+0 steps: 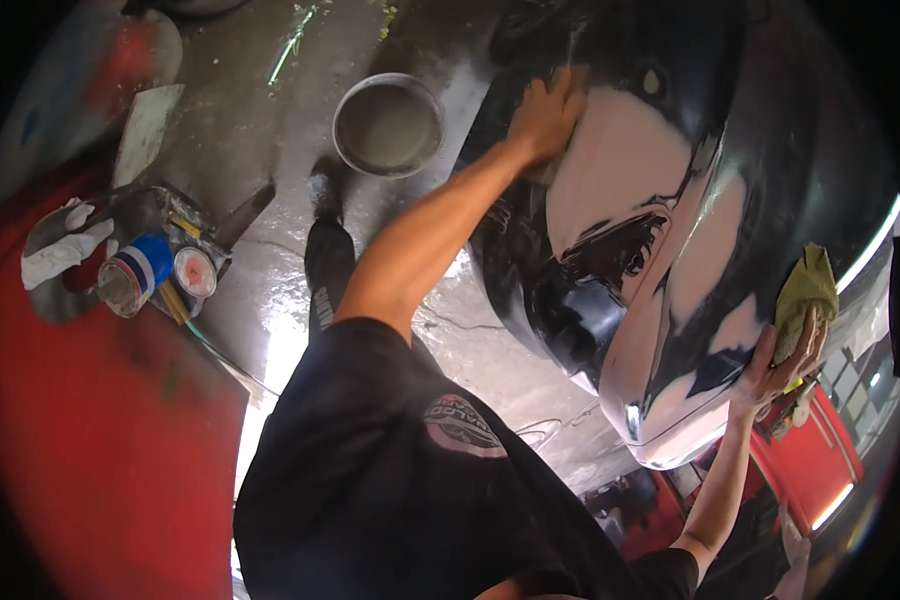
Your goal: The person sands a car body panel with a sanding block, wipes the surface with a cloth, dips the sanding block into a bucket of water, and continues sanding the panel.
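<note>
My left hand (547, 120) rests against a dark car body panel (530, 45), beside a large dull pinkish patch (620, 150). Its fingers are bent around or pressed on a flat, tan-orange piece, mostly hidden, whose kind I cannot make out. On the right, my right hand (782, 365) grips an olive-green cloth (808, 295) close to the car's glossy dark surface. Between the hands, the bodywork has a dark opening (620, 250) with jagged edges and more pale pinkish patches (705, 240).
A round basin (342, 140) of murky grey liquid stands on the wet concrete floor (260, 120). At left, a blue can (148, 262), a round lid (194, 272) and a white rag (65, 255) lie near a large red panel (100, 430). Another red panel (805, 445) stands at lower right.
</note>
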`<move>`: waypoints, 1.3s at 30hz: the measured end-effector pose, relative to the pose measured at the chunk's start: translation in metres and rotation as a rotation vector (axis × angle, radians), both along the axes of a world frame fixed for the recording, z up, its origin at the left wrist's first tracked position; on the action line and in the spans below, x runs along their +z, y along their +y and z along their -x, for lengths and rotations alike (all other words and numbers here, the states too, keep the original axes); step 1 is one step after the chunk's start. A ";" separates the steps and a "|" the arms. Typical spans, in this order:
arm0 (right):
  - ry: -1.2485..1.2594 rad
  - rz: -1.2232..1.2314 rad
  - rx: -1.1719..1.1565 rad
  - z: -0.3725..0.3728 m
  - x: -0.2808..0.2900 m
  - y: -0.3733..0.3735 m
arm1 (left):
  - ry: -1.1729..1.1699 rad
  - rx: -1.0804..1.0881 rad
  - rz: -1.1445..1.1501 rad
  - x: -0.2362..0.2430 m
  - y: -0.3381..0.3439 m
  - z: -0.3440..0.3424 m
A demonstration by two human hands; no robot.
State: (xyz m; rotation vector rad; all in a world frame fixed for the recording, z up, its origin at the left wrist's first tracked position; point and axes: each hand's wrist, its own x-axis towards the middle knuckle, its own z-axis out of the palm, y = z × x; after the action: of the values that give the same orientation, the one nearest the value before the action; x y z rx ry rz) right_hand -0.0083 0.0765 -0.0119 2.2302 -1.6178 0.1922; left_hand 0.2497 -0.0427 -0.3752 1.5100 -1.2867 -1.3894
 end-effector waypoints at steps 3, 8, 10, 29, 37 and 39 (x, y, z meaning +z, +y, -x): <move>0.020 0.006 -0.033 0.004 0.001 0.007 | 0.061 -0.048 0.076 0.026 0.092 0.008; -0.036 0.017 -0.013 0.001 0.000 0.002 | 0.016 -0.006 0.109 0.009 0.020 -0.004; -0.043 0.003 -0.009 0.000 0.001 0.001 | 0.058 -0.037 0.009 0.006 0.001 -0.006; -0.043 0.015 -0.025 -0.001 0.003 0.006 | 0.003 -0.071 0.151 0.015 0.049 0.004; 0.057 0.024 -0.068 0.007 0.007 0.013 | 0.031 -0.019 0.242 0.063 0.117 0.012; 0.028 0.040 -0.097 0.006 0.010 0.016 | 0.041 -0.041 0.162 0.053 0.093 0.018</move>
State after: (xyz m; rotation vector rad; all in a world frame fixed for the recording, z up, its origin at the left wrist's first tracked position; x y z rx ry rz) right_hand -0.0142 0.0921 -0.0016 2.1097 -1.6881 0.1641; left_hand 0.2321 0.0502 -0.3217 1.3462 -1.3771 -1.3020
